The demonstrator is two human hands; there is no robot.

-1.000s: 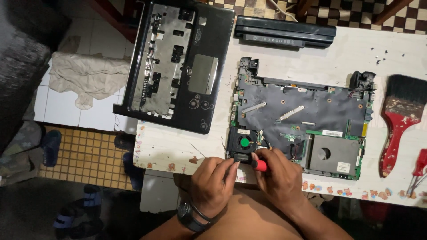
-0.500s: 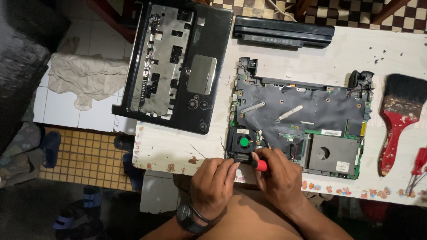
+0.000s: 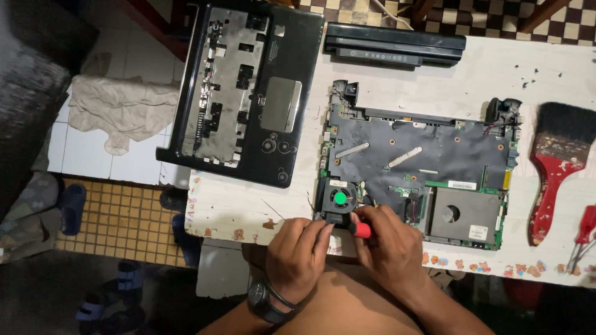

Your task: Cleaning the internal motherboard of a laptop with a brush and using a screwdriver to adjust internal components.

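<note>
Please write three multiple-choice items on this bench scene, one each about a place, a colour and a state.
1. Where does the battery pack lie?
A. at the table's far edge, beyond the laptop base
B. on the floor
C. under the paintbrush

2. What colour is the fan hub?
A. yellow
B. green
C. white

3. How does the laptop base stand?
A. shut with lid on
B. wrapped in cloth
C. opened, circuit board bared

Answers: 1 A, it lies along the far edge, above the base. 2 B, the round hub shows green beside the left hand and right hand. 3 C, the removed cover lies to the left.
</note>
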